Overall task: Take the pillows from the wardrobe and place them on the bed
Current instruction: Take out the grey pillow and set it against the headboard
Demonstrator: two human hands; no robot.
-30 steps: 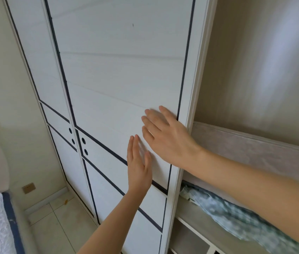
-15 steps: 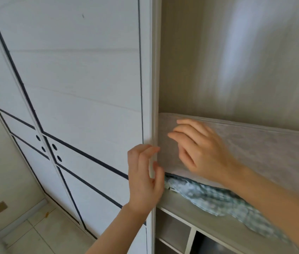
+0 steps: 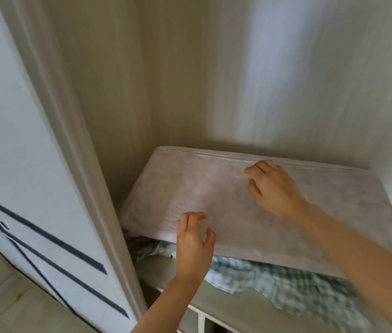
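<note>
Inside the open wardrobe (image 3: 166, 80), on one shelf (image 3: 233, 311), lies one grey pillow (image 3: 214, 195), zip edge along its far side, left end near the wardrobe's left inner wall. Under the pillow: one green-and-white checked cloth (image 3: 293, 284), crumpled, spilling out toward the near edge of the shelf and to the right; whether it covers a second pillow cannot be told. Two hands in view. Left hand (image 3: 193, 246) at the pillow's near-left edge, fingers curled and spread, thumb apart from them, fingertips at the pillow surface; no closed hold visible. Right hand (image 3: 273, 188) on top of the pillow toward the far side, just near of the zip, fingers bent with tips pressing the fabric, nothing pinched as far as visible. One sliding door (image 3: 22, 164), white with dark trim lines, stands at left, blurred. Pale floor tiles (image 3: 3, 308) at near left. Below the shelf, one white divider (image 3: 201, 320) between lower compartments.
</note>
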